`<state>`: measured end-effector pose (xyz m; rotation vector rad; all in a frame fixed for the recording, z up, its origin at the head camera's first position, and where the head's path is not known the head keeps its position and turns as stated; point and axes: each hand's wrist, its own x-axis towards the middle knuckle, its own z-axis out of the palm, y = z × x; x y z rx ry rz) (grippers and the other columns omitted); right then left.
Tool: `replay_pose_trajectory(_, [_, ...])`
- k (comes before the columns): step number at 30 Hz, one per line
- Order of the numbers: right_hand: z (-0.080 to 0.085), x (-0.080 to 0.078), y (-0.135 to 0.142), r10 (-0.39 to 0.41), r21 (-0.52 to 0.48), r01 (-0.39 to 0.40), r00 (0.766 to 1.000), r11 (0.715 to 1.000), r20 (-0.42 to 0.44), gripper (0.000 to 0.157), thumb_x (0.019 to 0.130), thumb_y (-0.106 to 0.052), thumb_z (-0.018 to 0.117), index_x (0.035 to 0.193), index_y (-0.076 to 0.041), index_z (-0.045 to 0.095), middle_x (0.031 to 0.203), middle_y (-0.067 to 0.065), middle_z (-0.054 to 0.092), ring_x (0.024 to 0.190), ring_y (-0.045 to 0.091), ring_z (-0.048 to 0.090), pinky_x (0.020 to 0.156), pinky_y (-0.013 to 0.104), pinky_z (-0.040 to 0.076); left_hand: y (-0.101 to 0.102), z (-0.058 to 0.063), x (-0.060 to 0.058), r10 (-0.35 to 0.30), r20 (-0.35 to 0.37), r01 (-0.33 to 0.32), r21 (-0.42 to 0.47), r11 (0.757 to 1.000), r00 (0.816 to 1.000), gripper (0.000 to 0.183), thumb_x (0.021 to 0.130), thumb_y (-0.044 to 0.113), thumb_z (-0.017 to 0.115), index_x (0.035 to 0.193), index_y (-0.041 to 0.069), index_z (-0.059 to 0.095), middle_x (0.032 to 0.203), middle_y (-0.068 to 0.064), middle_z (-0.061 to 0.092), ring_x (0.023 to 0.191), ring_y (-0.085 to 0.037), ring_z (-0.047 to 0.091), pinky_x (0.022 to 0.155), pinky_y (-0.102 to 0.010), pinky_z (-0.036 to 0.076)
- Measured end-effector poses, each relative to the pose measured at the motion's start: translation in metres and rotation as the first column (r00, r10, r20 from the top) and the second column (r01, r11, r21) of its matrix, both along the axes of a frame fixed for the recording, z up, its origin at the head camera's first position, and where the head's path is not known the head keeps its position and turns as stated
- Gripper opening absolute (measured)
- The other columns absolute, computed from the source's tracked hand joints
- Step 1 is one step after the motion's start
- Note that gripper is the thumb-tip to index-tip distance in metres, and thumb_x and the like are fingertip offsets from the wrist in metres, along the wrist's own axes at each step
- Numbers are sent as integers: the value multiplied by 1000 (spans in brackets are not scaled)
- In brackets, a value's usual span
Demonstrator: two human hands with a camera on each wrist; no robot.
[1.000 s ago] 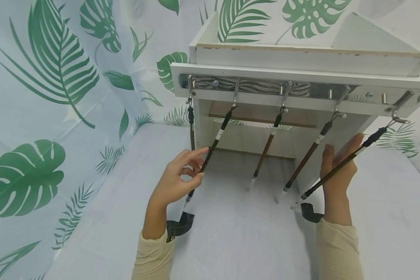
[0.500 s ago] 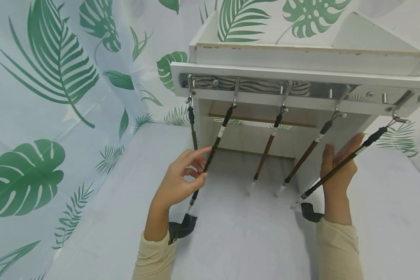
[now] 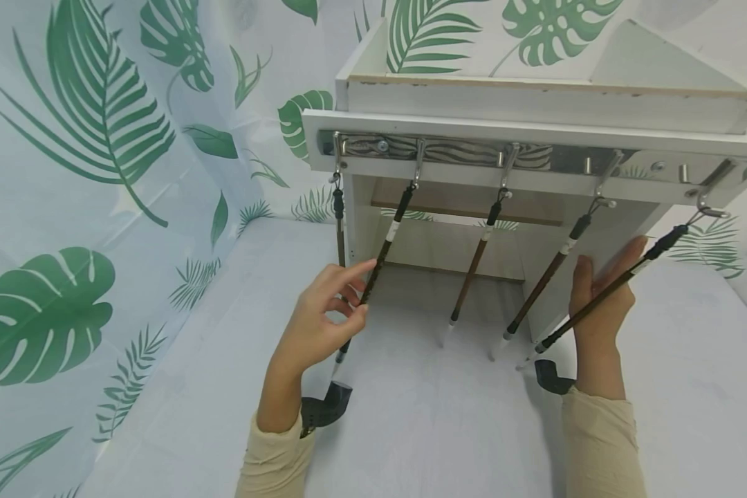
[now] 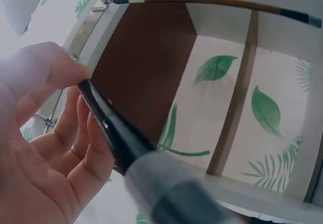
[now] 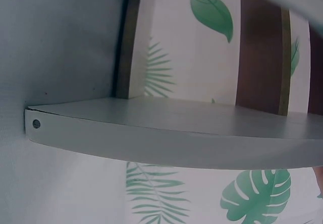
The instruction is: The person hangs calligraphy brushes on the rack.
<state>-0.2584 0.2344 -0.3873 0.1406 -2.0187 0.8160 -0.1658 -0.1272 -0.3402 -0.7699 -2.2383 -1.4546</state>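
Observation:
In the head view, several writing brushes hang by loops from a metal hook rail [image 3: 569, 160] on a white shelf unit [image 3: 473, 105]. My left hand [image 3: 320, 315] pinches the dark handle of the second brush [image 3: 393, 232] from the left between thumb and fingers. Up close in the left wrist view, that brush [image 4: 113, 120] slants across my fingers, its near end blurred. The leftmost brush [image 3: 339, 232] hangs partly behind my left hand. With its fingers extended, my right hand [image 3: 604, 311] rests against the unit's right side panel, behind the rightmost brush [image 3: 597, 301].
Two brown-handled brushes, a middle brush [image 3: 476, 266] and its right neighbour [image 3: 550, 273], hang between my hands. The unit stands on a pale surface [image 3: 436, 415] before a leaf-print backdrop [image 3: 236, 142]. A panel edge [image 5: 151, 143] with a round hole fills the right wrist view.
My left hand has shifted slightly right with the second brush, whose lower end swung a little the same way. The right hand stays in place.

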Motion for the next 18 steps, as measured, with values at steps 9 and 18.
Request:
replay_pose_trajectory(9, [0, -1, 0, -7, 7, 7, 1000, 1000, -14, 59, 96, -33, 41, 144, -30, 8, 120, 33, 52, 106, 50, 53, 90, 63, 41, -6, 2, 3, 100, -115, -109, -71, 992, 988, 51, 77, -6, 59, 125, 8, 54, 94, -8, 53, 75, -12, 54, 60, -23, 53])
replay_pose_trajectory(18, [-1, -1, 0, -2, 4, 2, 1000, 1000, -2, 59, 96, -28, 41, 144, -28, 7, 120, 34, 51, 107, 49, 53, 92, 63, 40, -7, 5, 5, 136, -135, -147, -82, 986, 982, 50, 76, -8, 58, 123, 9, 57, 93, -9, 53, 75, -11, 52, 59, -20, 51])
